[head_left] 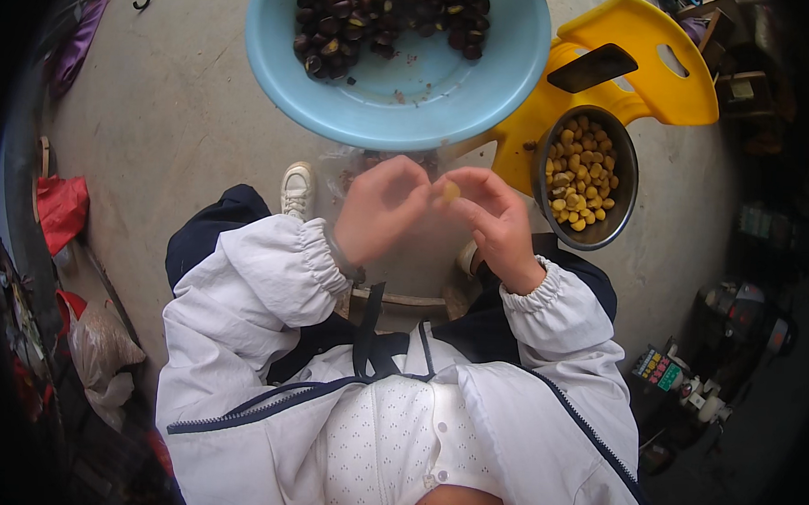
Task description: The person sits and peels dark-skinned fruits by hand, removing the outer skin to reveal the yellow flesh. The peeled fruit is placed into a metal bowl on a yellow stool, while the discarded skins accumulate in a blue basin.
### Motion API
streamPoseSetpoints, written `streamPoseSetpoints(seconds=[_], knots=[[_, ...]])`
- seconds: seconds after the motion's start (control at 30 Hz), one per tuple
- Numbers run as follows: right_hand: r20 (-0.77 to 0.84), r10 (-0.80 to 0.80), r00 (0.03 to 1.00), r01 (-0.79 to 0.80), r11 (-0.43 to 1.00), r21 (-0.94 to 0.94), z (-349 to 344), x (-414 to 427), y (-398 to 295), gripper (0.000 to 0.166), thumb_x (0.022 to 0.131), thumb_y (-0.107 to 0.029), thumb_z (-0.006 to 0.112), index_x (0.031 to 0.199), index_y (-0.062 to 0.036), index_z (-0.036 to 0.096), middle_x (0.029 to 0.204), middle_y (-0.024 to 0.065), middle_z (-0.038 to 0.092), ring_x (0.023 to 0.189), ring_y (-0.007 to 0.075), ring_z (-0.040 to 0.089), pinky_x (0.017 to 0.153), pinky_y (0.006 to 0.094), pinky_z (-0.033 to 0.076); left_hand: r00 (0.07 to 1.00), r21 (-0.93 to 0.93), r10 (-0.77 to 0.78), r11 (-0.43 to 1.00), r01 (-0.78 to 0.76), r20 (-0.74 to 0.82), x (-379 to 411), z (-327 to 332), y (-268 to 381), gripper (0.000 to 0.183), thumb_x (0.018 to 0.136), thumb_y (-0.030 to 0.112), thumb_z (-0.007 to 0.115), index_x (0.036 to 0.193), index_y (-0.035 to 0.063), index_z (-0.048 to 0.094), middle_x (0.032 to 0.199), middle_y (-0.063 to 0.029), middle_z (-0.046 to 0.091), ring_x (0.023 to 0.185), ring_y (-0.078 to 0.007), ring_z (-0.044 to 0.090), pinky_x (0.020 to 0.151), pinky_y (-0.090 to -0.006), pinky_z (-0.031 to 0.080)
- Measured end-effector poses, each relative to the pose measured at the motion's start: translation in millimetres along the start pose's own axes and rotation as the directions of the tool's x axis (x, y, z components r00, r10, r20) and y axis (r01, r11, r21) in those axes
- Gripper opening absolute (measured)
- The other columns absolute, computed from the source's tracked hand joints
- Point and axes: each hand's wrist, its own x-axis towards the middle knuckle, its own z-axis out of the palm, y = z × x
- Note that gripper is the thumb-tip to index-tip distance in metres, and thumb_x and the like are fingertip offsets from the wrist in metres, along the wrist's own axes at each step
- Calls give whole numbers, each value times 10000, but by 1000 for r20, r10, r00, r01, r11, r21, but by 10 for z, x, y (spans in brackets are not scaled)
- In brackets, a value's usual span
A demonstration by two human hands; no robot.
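My right hand (pixel 497 223) pinches a small yellow peeled chestnut (pixel 451 191) between thumb and fingers. Close beside it, my left hand (pixel 383 207) has its thumb and fingertips drawn together near the nut; blur hides whether anything is between them. Beyond both hands stands a light-blue plastic basin (pixel 397 120), holding many dark-brown chestnuts (pixel 340 30), some cut to show yellow flesh. To the right, a metal bowl (pixel 633 174) contains many peeled yellow chestnuts (pixel 584 172). Below the basin's near rim, a clear plastic bag (pixel 334 161) with brown shell bits is partly hidden by my hands.
A yellow plastic chair (pixel 682 95) stands at the right, with a dark phone-like slab (pixel 592 68) on it. Along the left lie a red bag (pixel 62 210) and a tied plastic sack (pixel 102 354). Dark machinery (pixel 740 314) is at the right edge.
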Motion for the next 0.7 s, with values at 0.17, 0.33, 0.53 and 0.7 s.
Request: streamPoseSetpoints(seconds=[0.17, 0.33, 0.53, 0.7], knots=[[9, 24, 1000, -25, 999, 28, -36, 15, 43, 302, 962, -45, 614, 1255, 19, 582, 1168, 120, 671, 1002, 171, 666, 884, 296, 514, 1000, -40, -5, 999, 5, 0, 0, -3, 2, 90, 985, 94, 604, 1018, 10, 605, 891, 20, 584, 766, -40, 525, 684, -188, 416], [-22, -13, 1000, 11, 998, -63, -27, 19, 54, 280, 941, 4, 627, 1220, 23, 605, 1118, 79, 660, 999, 143, 648, 879, 261, 506, 990, 121, 137, 983, -139, 28, 21, -6, 54, 105, 968, 98, 650, 981, -6, 642, 908, -10, 587, 772, -66, 537, 686, -207, 422], [14, -202, 979, 197, 938, -286, -1, 36, 50, 269, 904, 79, 633, 1166, 21, 632, 1173, 68, 590, 1032, 136, 620, 900, 265, 517, 996, 140, 83, 986, -85, 18, 14, -11, 48, 91, 939, 83, 684, 942, -1, 647, 894, 2, 583, 758, -51, 536, 659, -205, 416], [52, -314, 948, 299, 824, -480, 44, 3, 81, 271, 903, 88, 625, 1161, 6, 641, 1184, 76, 578, 1048, 142, 615, 914, 271, 518, 999, 149, 35, 988, -36, 11, 8, 5, 20, 59, 930, 56, 657, 920, 22, 610, 858, 31, 568, 740, -23, 520, 631, -192, 405]])
